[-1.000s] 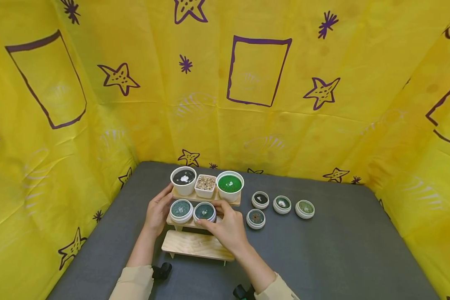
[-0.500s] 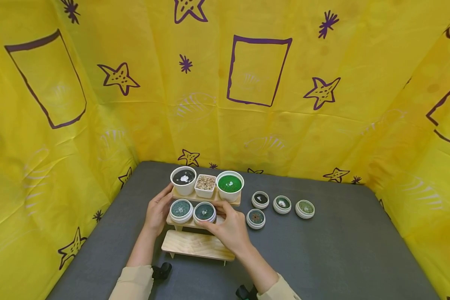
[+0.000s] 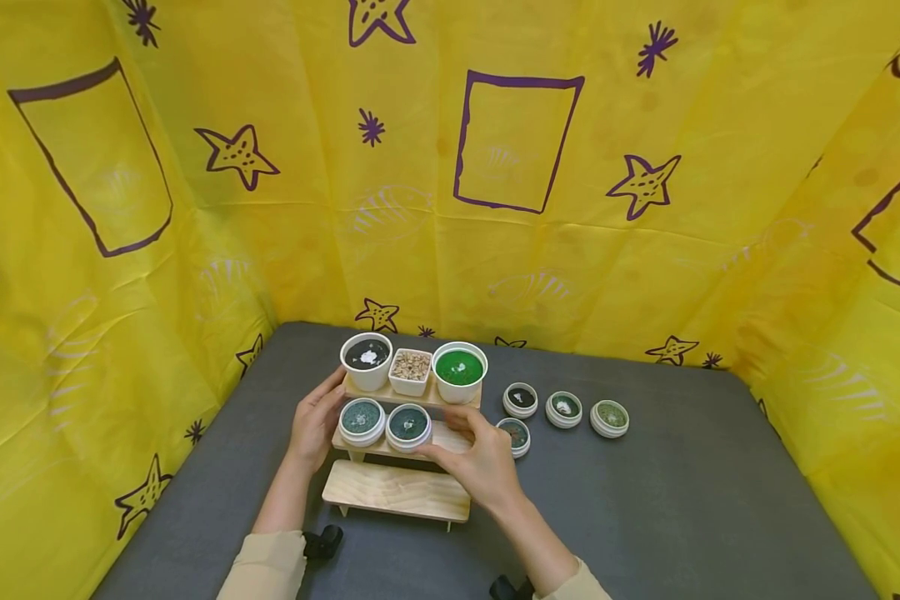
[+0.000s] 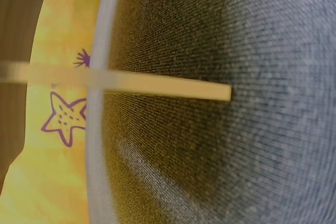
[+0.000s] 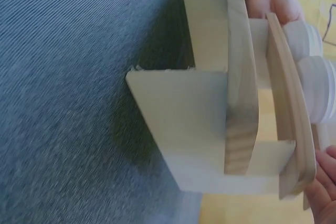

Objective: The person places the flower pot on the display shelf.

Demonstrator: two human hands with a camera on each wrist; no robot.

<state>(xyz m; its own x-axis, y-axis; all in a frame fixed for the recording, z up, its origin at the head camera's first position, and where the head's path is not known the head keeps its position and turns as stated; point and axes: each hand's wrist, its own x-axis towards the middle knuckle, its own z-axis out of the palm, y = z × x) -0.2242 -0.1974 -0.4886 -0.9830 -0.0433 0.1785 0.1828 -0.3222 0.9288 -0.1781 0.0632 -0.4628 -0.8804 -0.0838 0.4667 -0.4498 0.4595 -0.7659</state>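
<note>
A three-step wooden stand (image 3: 396,488) bears bowls on its upper two shelves. My left hand (image 3: 316,427) rests its fingers against the stand's left end, beside the upper shelves. On the middle shelf sit two round white pots, one with light teal paint (image 3: 362,416) and one with dark teal paint (image 3: 408,423). My right hand (image 3: 487,458) lies over that shelf's right end, thumb near the dark teal pot, fingers spread and holding nothing. In the right wrist view, right-hand fingers (image 5: 324,182) are close to the shelf edge.
The top shelf carries a black-filled cup (image 3: 368,357), a square bowl of flakes (image 3: 411,367) and a green-filled cup (image 3: 460,369). On the grey table right of the stand are several small pots, including a black one (image 3: 521,399) and a light green one (image 3: 610,417).
My right hand has let go of the dark teal pot and moved a little right, partly covering a loose pot on the table. The left hand has stayed still.
</note>
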